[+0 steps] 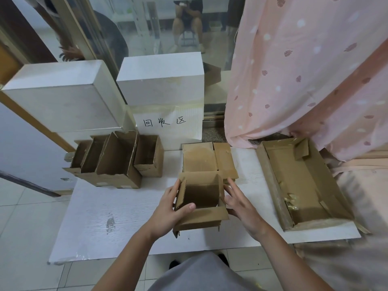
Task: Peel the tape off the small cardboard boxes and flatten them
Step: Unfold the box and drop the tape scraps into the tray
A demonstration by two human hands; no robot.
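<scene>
Head view, read left to right: a white board (126,217) lies on the tiled floor (27,227) and carries the work; at its far-left edge stands a row of four open cardboard boxes (117,162), touching one another, openings upward; behind the row stand two large white boxes (63,97), side by side, the right-hand one bearing a paper sign (168,122) with three handwritten characters; these close off the far side of the board.

Centre: one small cardboard box (199,202), opened, flaps spread, sits on the board between both hands; the left hand (170,211) clasps its left wall, thumb laid over the near edge, fingers behind the wall; the right hand (239,204) is spread flat, fingers extended against the right wall, thumb out of sight, not closed around anything; just beyond this box lies a stack of flattened cardboard (207,160), piece count not readable, its near edge touching or just behind the held box.

Right: one shallow cardboard tray (270,175) rests on the board's right end, well apart from the hands; crumpled clear tape (290,201) lies inside it near the left wall; a pink patterned curtain (304,70) hangs behind the tray and reaches its far corner; pink fabric also borders the board's right edge.
</scene>
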